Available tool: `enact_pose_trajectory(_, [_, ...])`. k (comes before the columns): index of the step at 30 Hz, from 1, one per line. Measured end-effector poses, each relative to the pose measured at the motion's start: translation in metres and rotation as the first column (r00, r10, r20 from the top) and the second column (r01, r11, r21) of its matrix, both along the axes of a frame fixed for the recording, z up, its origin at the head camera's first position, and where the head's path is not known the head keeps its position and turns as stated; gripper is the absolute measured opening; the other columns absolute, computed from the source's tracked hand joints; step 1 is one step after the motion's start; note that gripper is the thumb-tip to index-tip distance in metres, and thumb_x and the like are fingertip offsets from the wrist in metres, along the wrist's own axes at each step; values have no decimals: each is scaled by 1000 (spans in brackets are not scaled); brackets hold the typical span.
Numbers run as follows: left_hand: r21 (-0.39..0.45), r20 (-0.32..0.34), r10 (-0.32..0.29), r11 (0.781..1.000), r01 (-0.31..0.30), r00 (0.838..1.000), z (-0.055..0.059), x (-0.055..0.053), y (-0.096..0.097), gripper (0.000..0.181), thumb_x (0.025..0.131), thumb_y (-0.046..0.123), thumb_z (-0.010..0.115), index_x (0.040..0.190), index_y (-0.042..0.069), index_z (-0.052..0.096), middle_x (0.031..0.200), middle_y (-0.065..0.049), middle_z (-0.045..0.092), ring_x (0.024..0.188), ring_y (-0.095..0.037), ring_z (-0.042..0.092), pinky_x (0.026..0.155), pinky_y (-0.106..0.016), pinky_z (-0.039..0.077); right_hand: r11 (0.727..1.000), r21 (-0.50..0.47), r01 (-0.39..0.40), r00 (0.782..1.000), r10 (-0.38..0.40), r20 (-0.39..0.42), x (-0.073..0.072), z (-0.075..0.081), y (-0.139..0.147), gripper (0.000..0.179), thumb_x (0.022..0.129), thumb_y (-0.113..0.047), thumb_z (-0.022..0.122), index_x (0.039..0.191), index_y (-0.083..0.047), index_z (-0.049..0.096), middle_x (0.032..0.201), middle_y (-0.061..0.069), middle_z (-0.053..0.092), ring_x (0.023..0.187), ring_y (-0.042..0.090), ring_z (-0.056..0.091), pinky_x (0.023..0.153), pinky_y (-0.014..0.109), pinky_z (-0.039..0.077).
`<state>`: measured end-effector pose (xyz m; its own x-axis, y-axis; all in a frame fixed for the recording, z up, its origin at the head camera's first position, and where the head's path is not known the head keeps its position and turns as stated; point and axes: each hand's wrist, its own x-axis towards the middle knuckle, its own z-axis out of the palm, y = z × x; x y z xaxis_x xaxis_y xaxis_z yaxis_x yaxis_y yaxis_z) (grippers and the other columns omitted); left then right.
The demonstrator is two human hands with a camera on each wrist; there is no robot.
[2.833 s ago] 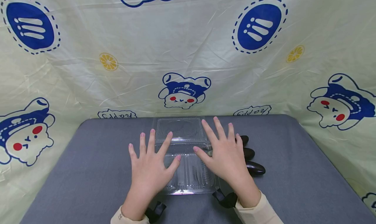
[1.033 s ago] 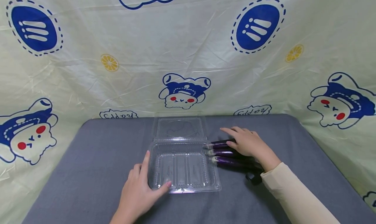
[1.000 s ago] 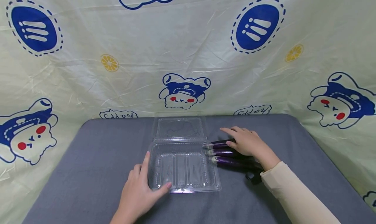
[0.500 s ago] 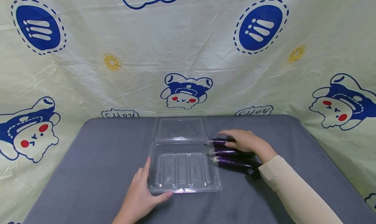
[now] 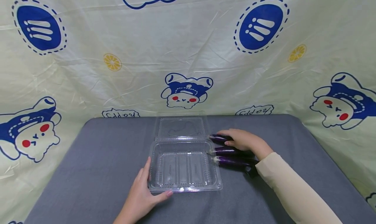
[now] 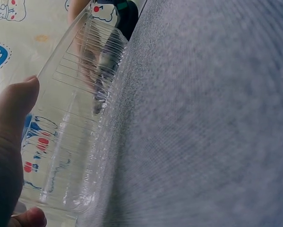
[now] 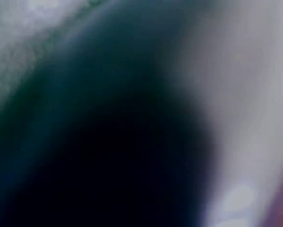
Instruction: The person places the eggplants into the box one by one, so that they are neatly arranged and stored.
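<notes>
A hinged clear plastic container [image 5: 183, 189] lies on the table with its lid [image 5: 181, 127] folded back. My left hand [image 5: 139, 191] grips its near left corner, thumb on the front rim and fingers along the left side. In the left wrist view, the thumb [image 6: 18, 101] and one fingertip [image 6: 31, 217] sit at the container's [image 6: 80, 99] edge. To the right, my right hand [image 5: 245, 140] holds the farthest eggplant [image 5: 220, 139], covering its far part. A middle eggplant [image 5: 227, 151] and a near eggplant [image 5: 235, 162] lie beside it, stem ends against the container. The right wrist view is dark and blurred.
A grey cloth covers the table [image 5: 97, 165]. Behind it hangs a pale printed curtain [image 5: 188, 35]. A black wrist strap [image 5: 251, 170] shows by the right sleeve [image 5: 293, 188].
Both hands have left their spread pose above the container. The left has settled on its corner; the right has gone to the eggplants, and the farthest one has shifted away from the middle one.
</notes>
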<state>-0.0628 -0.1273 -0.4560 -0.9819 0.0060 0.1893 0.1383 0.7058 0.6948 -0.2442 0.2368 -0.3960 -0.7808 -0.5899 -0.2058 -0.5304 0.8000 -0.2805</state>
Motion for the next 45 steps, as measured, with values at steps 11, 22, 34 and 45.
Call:
enact_pose_trajectory(11, [45,25,4,999,-5,1000,-4,0,0,130,60,61,88,160,16,19,94,2,45,87,-10,42,78,-28,40,994,26,104,994,-102,-47,7,-4,8,48,103,-17,52,150,-19,42,143,26,49,131,49,47,102,66,38])
enact_pose_trajectory(22, [54,9,5,999,-6,1000,-4,1,-1,130,59,59,89,159,15,20,94,2,45,88,-9,42,79,-28,40,973,-138,185,973,-201,-111,16,9,22,53,104,-19,50,155,-16,33,128,21,56,113,38,59,92,57,46])
enact_pose_trajectory(34, [53,16,10,999,-11,1000,-5,0,-2,130,60,61,88,159,15,20,104,0,51,91,-11,45,82,-33,44,998,-65,7,965,-24,-259,37,43,-37,51,102,-22,55,151,-26,42,122,7,61,107,27,60,89,49,49])
enact_pose_trajectory(45, [68,61,1,998,-6,998,-3,-3,0,132,58,64,88,160,18,17,97,1,46,88,-11,43,78,-28,40,991,66,-119,940,134,-315,50,42,-90,46,99,-27,62,143,-32,52,116,1,64,99,22,60,85,45,48])
